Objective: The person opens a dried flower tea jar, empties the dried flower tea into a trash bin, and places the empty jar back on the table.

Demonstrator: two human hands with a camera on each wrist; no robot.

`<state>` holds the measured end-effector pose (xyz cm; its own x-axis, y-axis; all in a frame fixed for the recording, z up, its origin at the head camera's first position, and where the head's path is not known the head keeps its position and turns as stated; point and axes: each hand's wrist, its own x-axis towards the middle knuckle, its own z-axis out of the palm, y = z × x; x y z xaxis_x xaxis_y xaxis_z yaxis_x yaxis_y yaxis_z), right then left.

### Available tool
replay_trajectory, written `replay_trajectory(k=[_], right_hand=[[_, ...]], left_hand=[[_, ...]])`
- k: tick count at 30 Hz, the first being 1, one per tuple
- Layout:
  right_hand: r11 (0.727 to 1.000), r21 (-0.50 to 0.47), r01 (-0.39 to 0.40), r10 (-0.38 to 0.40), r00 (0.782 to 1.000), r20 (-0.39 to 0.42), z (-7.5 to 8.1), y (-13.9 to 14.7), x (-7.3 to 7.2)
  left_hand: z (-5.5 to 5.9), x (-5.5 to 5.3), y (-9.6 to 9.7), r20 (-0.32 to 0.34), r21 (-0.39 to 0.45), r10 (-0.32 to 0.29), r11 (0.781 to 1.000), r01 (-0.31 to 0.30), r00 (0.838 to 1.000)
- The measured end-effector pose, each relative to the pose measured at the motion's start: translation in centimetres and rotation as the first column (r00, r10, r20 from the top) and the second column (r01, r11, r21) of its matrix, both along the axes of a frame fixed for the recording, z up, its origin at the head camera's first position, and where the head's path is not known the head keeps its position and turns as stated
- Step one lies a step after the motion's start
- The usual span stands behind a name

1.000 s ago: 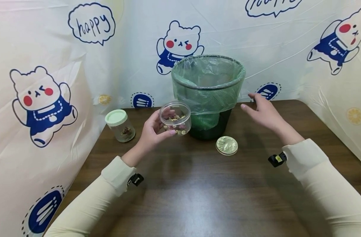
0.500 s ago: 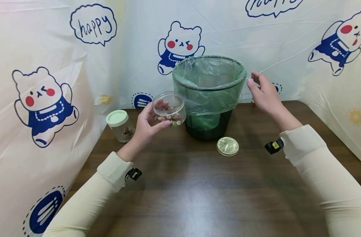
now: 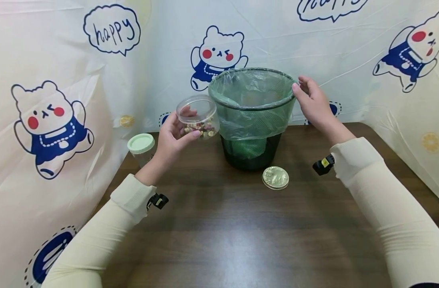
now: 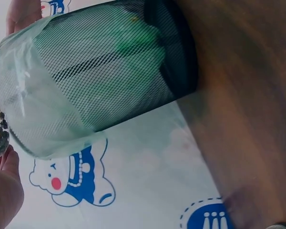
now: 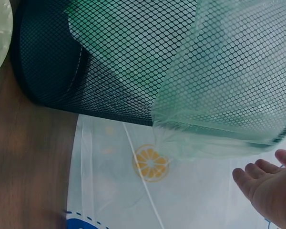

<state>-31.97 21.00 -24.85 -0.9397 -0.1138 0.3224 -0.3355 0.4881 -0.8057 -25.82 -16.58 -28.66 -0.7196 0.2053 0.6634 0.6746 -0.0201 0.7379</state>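
Observation:
My left hand (image 3: pixel 169 138) grips a clear plastic jar (image 3: pixel 199 118) from its left side, thumb across the front. Dried flower buds (image 3: pixel 204 130) lie in the bottom of the jar, which has no lid on and is raised by the left rim of a mesh trash bin (image 3: pixel 271 150). A thin green bag lines the bin and folds over its rim. On the other side, my right hand (image 3: pixel 314 102) reaches up to the rim with fingers relaxed. In the right wrist view the fingers (image 5: pixel 252 179) are slightly apart from the bag (image 5: pixel 219 129).
In front of the bin a round pale-gold lid (image 3: pixel 275 177) lies on the dark wooden table (image 3: pixel 219 224). A second jar with a light green lid (image 3: pixel 141 143) stands at the left edge, partly behind my left wrist. A printed curtain (image 3: pixel 162 52) closes off the back and sides.
My left hand has lifted the jar up and to the left, beside the bin's rim. My right hand has risen from beside the bin to its right rim.

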Motion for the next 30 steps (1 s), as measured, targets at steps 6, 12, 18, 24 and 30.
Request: replay_trajectory(k=[6,12,18,24,30], right_hand=[[0.999,-0.051,-0.010,0.011,0.999,0.031,0.0,-0.7,-1.2],[0.996,-0.085,-0.003,0.007,0.999,0.053,0.0,-1.3,-1.6],[0.991,-0.133,-0.003,0.007,1.000,0.029,0.0,-1.5,-2.1],[0.984,-0.175,0.022,-0.013,0.998,0.055,-0.2,-1.9,-2.3],[0.969,-0.244,0.036,-0.017,0.997,0.080,-0.4,-2.3,-2.3]], left_hand=[[1.6,-0.4,0.0,0.002,0.015,0.024,1.000,-0.025,1.000],[3.0,-0.8,0.2,0.050,0.028,0.057,0.998,-0.058,0.997],[4.3,-1.5,0.4,0.058,0.033,0.067,0.997,-0.069,0.996],[5.2,-2.4,0.5,0.060,0.034,0.077,0.996,-0.079,0.995],[6.2,-3.1,0.8,0.062,0.005,0.097,0.995,-0.097,0.993]])
